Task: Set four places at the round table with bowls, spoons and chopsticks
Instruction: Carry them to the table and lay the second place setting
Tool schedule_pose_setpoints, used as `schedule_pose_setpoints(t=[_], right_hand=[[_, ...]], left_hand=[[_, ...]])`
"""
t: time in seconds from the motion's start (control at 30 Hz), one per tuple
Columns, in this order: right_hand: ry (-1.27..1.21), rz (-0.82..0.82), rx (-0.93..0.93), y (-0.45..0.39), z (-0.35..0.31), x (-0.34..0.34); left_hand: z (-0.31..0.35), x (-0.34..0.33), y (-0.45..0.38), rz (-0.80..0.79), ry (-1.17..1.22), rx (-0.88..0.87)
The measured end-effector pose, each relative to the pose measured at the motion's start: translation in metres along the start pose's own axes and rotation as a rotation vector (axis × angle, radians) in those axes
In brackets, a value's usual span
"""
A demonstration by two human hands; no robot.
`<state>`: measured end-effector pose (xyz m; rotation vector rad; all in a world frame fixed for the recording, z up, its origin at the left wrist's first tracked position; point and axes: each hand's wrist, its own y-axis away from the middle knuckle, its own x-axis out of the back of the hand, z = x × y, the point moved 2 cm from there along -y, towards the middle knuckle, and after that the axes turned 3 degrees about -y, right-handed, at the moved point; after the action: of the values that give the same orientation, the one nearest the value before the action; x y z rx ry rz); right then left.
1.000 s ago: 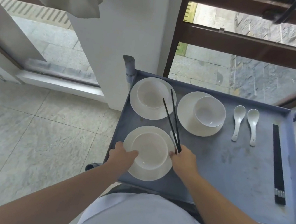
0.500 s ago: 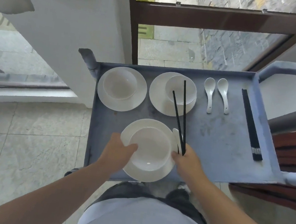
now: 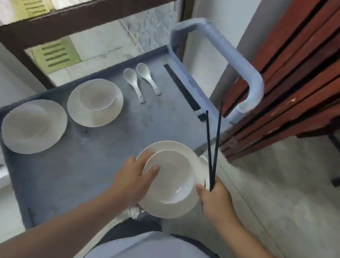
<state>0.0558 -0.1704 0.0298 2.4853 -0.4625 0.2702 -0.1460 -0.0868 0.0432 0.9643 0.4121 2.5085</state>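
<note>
Two hands share one load, seen from the head camera, the only view I have. My left hand (image 3: 134, 178) grips the near-left rim of the plate (image 3: 170, 210), thumb hooked over the edge of the bowl (image 3: 169, 176) that sits on it, I judge so the bowl cannot slide while I carry. My right hand (image 3: 217, 200) holds the plate's right edge and pinches a pair of black chopsticks (image 3: 211, 148), which stick up and away from me, tips apart; a white spoon (image 3: 204, 162) peeks out just beside them, how it is held I cannot tell. The set hangs over the near-right corner of the grey cart (image 3: 95, 175), seemingly one whole place taken in a single trip. Left on the cart are two more bowls on plates (image 3: 95, 102), two spoons (image 3: 142, 82) and a bundle of chopsticks (image 3: 185, 92) by the handle (image 3: 232, 49). No round table shows.
</note>
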Motion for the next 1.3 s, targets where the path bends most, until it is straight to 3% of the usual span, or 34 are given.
schedule_pose_setpoints(t=[0.23, 0.43, 0.73, 1.3], right_hand=[[-0.134, 0.224, -0.085, 0.064, 0.085, 0.114], [-0.274, 0.464, -0.170, 0.141, 0.175, 0.228], [-0.620, 0.836, -0.307, 0.236, 0.274, 0.349], [-1.059, 1.367, -0.378, 0.278, 0.379, 0.586]], left_hand=[[0.074, -0.107, 0.037, -0.215, -0.049, -0.096], [0.145, -0.238, 0.090, -0.401, -0.124, -0.266], [0.259, -0.407, 0.151, -0.703, -0.252, -0.476], [0.492, -0.725, 0.212, -1.120, -0.503, -0.835]])
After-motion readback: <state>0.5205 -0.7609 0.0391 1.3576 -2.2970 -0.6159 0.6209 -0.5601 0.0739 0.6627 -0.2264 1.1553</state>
